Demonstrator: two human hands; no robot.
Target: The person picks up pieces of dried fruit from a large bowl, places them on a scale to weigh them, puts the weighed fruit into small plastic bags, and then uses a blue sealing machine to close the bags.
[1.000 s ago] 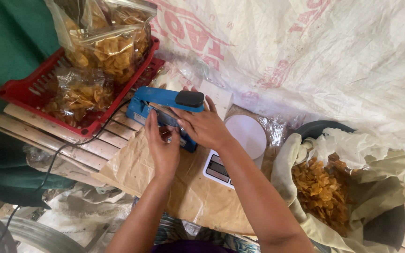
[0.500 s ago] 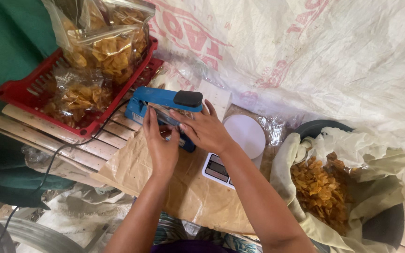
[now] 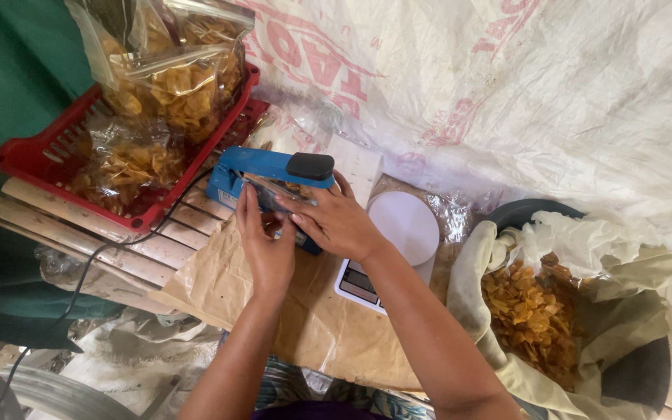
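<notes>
- Far left of the frame: a green cloth (image 3: 9, 85) fills the upper left corner, and a grey curved rim (image 3: 48, 393) shows at the bottom left.
- Upper left: a red plastic basket (image 3: 36, 155) rests on a slatted wooden rack (image 3: 79, 249). It holds clear bags of yellow chips (image 3: 169, 74); one stands tall at the back, another lies lower in front.
- A black cord (image 3: 91, 268) runs from the rack area down toward the lower left.
- Centre left: the left hand (image 3: 266, 249) is loosely curled, its fingers pointing up the frame, pinching the edge of a small clear bag (image 3: 274, 193) at the sealer.
- Centre: a blue heat sealer (image 3: 262, 167) with a black knob (image 3: 310, 166) sits on brown paper (image 3: 219, 288), just right of the basket. The clear bag lies across its bar, with chips dimly visible inside.
- Centre, slightly right: the right hand (image 3: 340, 225) lies flat and half open over the sealer's near end, fingers spread leftward, fingertips pressing on the same clear bag.
- Right of the hands: a white kitchen scale (image 3: 406, 225) with a round platform, touching the right wrist.
- Lower right: a dark tub (image 3: 639, 373) lined with pale cloth (image 3: 472, 295) holds a heap of loose yellow chips (image 3: 530, 311).
- Top and right: a white woven sack sheet (image 3: 546, 101) with red print covers the background.
</notes>
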